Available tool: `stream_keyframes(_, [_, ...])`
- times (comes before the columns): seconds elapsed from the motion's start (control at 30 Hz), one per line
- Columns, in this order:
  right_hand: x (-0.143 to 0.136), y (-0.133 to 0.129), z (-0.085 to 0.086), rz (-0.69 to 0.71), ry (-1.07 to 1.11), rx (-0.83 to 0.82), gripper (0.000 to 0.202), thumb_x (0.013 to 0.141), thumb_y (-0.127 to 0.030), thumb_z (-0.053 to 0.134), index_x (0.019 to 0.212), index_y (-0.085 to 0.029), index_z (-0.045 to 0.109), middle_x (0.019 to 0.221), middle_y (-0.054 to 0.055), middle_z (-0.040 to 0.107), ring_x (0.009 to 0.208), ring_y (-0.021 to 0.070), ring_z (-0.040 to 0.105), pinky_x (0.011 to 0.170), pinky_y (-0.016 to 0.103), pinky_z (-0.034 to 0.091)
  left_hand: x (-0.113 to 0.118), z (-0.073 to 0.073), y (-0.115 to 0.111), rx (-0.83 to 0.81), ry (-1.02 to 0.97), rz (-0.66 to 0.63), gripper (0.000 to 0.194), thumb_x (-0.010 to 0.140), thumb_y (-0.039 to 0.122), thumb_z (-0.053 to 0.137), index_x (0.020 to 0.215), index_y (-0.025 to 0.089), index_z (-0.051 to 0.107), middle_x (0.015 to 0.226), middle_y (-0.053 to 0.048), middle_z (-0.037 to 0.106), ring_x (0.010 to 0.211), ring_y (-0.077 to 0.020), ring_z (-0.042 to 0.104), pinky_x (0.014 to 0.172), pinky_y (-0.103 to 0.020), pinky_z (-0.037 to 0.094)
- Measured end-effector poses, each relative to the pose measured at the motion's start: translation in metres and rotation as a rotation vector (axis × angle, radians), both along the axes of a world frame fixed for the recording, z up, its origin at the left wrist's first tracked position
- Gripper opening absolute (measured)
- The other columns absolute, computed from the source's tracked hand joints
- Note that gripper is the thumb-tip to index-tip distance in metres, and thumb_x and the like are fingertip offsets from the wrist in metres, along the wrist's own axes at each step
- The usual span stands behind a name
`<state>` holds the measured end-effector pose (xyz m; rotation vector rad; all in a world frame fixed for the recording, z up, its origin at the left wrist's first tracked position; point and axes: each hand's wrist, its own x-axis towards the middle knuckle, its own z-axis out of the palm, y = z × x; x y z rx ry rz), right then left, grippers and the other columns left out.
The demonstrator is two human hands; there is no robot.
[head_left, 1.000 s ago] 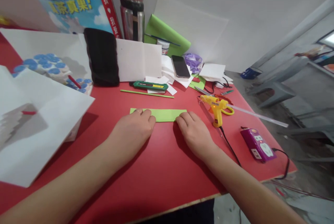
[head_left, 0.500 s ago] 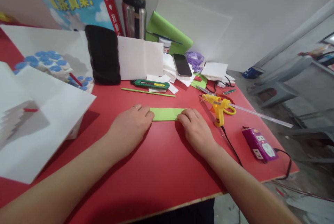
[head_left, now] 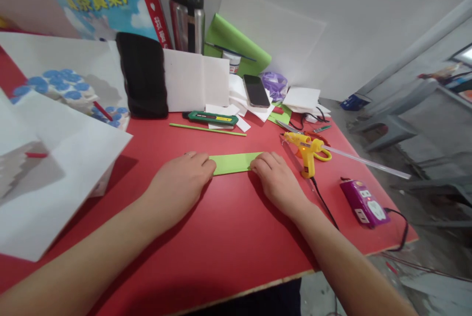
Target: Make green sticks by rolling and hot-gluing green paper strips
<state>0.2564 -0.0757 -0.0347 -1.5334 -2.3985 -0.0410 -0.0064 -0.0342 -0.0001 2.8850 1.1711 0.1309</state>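
Note:
A light green folded paper strip (head_left: 233, 163) lies crosswise on the red table between my two hands. My left hand (head_left: 182, 178) is closed on its left end, with the fingertips curled over the paper and a ring on one finger. At the other end, my right hand (head_left: 276, 178) grips the strip, its fingers bent and pressed together. The strip tilts slightly, its right end a little farther from me. Both thumbs are mostly hidden beneath the hands. Beyond the strip lie a thin green stick (head_left: 207, 129) and a green utility knife (head_left: 213, 118).
To the right are a yellow hot glue gun (head_left: 307, 151) with a clear glue stick, scissors (head_left: 324, 155), and a purple power socket box (head_left: 365, 203). White boards (head_left: 77, 158) with blue-dotted pieces crowd the left. A phone (head_left: 256, 91) and steel flask (head_left: 187, 21) stand behind.
The strip has tilted slightly, its left end coming a little nearer to me as my left hand shifts back and left. My right hand stays nearly still. The view has shifted slightly.

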Motion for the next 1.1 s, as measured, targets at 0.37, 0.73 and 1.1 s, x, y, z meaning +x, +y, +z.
stream_keyframes(0.37, [0.001, 0.002, 0.004, 0.003, 0.038, -0.036, 0.025, 0.104, -0.009, 0.042, 0.105, -0.018, 0.064, 0.105, 0.011, 0.066, 0.095, 0.0251, 0.054, 0.086, 0.038, 0.043, 0.009, 0.004, -0.005, -0.013, 0.091, 0.026, 0.03, 0.085, -0.004, 0.043, 0.088, 0.014, 0.066, 0.091, -0.013, 0.066, 0.085, -0.0309, 0.063, 0.073, -0.042, 0.049])
stream_keyframes(0.73, [0.004, 0.005, 0.006, 0.023, 0.328, -0.117, 0.013, 0.105, -0.021, 0.055, 0.095, -0.02, 0.064, 0.099, 0.008, 0.064, 0.095, 0.0235, 0.057, 0.086, 0.037, 0.046, 0.012, 0.006, -0.006, -0.028, 0.082, 0.071, 0.03, 0.08, -0.006, 0.044, 0.088, 0.013, 0.066, 0.089, -0.013, 0.065, 0.087, -0.0306, 0.062, 0.076, -0.041, 0.048])
stream_keyframes(1.1, [0.006, 0.009, 0.003, 0.008, 0.31, -0.137, 0.012, 0.104, -0.021, 0.054, 0.095, -0.02, 0.062, 0.099, 0.009, 0.062, 0.093, 0.0247, 0.054, 0.085, 0.039, 0.043, 0.005, 0.005, -0.002, 0.03, 0.083, -0.024, 0.04, 0.096, 0.007, 0.046, 0.113, 0.027, 0.077, 0.085, -0.009, 0.062, 0.075, -0.0253, 0.055, 0.059, -0.034, 0.032])
